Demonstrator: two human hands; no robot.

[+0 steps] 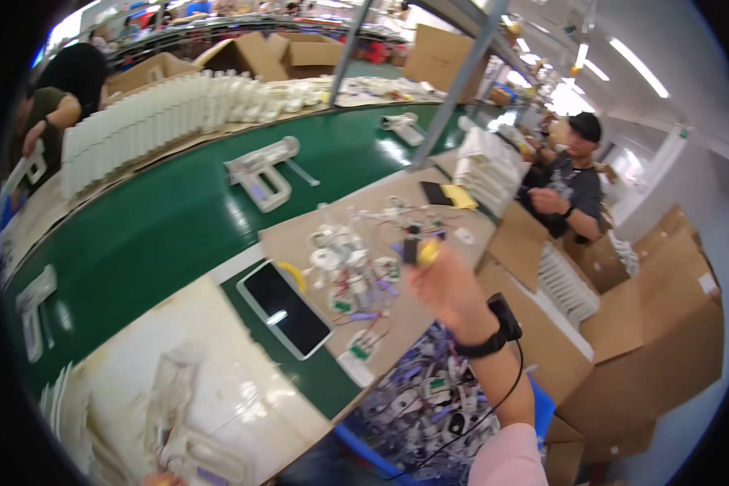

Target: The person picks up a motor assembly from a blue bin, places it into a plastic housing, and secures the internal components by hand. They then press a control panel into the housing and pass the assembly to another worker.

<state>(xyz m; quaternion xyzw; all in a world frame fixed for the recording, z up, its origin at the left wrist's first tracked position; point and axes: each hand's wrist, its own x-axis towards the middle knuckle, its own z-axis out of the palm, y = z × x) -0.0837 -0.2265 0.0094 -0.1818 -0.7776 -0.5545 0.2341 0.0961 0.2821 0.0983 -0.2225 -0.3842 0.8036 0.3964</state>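
Note:
My right hand [444, 283] reaches out over the brown board [478, 235], closed on a small black-and-yellow thing [419, 249] that is blurred. Below and around it lies a heap of white plastic parts, wires, green circuit boards and purple cells [348, 267]. Only a bit of my left hand [164, 479] shows at the lower edge, beside an open white plastic housing [170, 405] with wires inside; its fingers are mostly hidden. Another white housing half [215, 454] with a looped handle and a purple cell lies next to it.
A phone [285, 309] lies left of the parts heap. Housings ride on the green belt [178, 194], among them a handled white unit [263, 172]. A blue bin [543, 401] of parts stands under my right arm. Cardboard boxes [648, 324] and a co-worker [571, 178] are at right.

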